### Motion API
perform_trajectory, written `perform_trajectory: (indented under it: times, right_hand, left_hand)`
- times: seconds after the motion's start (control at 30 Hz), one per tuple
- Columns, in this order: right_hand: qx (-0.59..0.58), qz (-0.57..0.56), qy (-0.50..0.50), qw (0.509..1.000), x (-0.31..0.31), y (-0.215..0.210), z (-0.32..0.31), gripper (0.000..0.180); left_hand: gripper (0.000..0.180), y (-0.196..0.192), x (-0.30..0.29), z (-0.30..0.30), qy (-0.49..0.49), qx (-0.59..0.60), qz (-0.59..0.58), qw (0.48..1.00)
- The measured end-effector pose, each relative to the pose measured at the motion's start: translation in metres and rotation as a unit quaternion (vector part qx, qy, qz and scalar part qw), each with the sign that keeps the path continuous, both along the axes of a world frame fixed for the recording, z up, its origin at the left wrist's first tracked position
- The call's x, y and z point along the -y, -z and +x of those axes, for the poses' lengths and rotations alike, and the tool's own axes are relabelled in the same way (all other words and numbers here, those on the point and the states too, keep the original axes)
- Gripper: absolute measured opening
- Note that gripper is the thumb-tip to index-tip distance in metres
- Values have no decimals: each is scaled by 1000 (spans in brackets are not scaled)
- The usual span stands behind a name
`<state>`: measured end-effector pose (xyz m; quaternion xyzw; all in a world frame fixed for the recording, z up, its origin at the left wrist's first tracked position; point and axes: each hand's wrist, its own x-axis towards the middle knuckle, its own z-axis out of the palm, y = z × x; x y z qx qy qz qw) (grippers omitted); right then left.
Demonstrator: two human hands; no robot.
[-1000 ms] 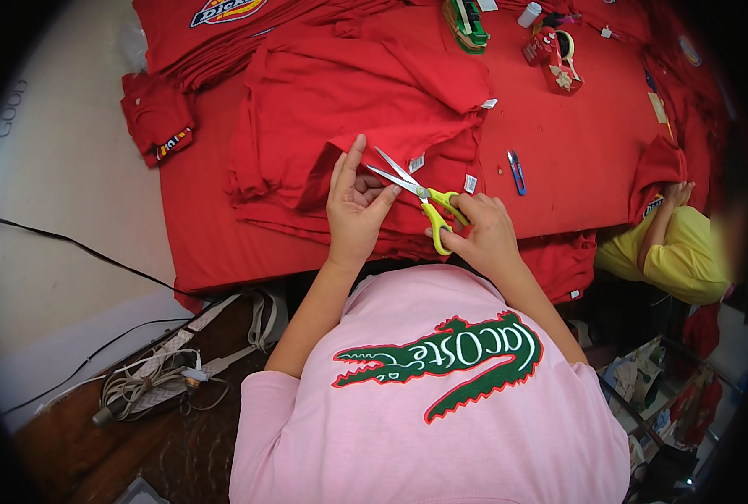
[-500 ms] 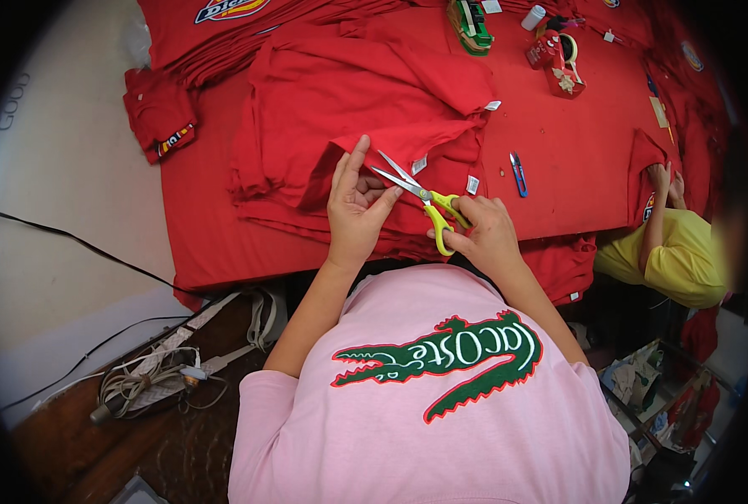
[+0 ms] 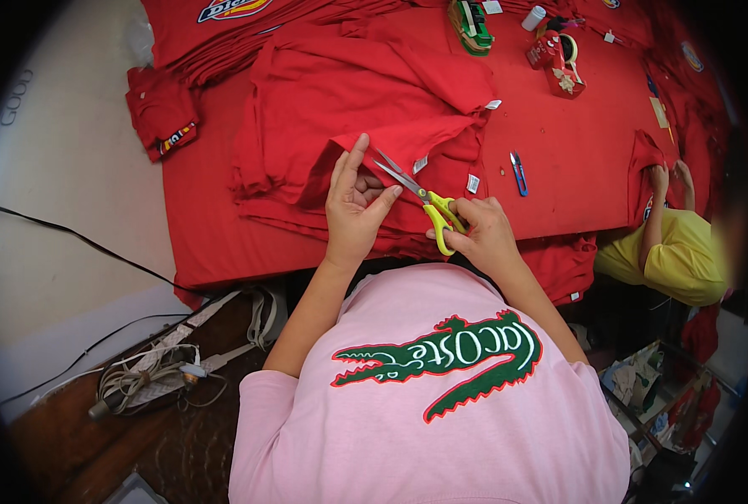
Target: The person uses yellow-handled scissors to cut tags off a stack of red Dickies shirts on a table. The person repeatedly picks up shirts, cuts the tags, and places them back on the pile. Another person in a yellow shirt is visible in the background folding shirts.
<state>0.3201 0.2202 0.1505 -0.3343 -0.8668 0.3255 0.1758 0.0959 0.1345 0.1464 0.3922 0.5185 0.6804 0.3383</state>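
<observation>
My right hand [image 3: 485,231] grips scissors [image 3: 424,196] by their yellow-green handles, and the blades are slightly apart, pointing up and left. Their tips are close to my left hand [image 3: 355,200], whose index finger stretches upward and whose thumb points at the blades. Its other fingers are partly bent and partly hidden. Behind both hands lies a layered pile of red garments [image 3: 349,92], its near edge lifted in a fold beside my left fingers. White labels [image 3: 473,183] stick out along the pile's right side.
Blue thread snips [image 3: 518,174] lie to the right on the red-covered table [image 3: 559,202]. Farther back are a red tape dispenser [image 3: 556,63] and a green object [image 3: 471,27]. A co-worker in a yellow shirt [image 3: 676,256] handles red cloth at right. Bundled cords [image 3: 143,382] lie at lower left.
The scissor blades have drawn a little closer together. My left hand is nearly still. The co-worker's hands have moved farther apart.
</observation>
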Motion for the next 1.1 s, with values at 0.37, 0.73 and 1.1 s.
perform_trajectory:
  times: [0.37,0.73,1.1]
  right_hand:
    - [-21,8,-7,1000,2,-3,5,23]
    - [-29,-66,8,997,-1,16,0,29]
    - [-171,-509,116,836,-4,17,-22,29]
  left_hand:
    - [69,0,0,-1,-29,-11,8,999]
    - [72,3,6,-1,-28,66,8,997]
    - [67,43,31,28,79,285,-93,951]
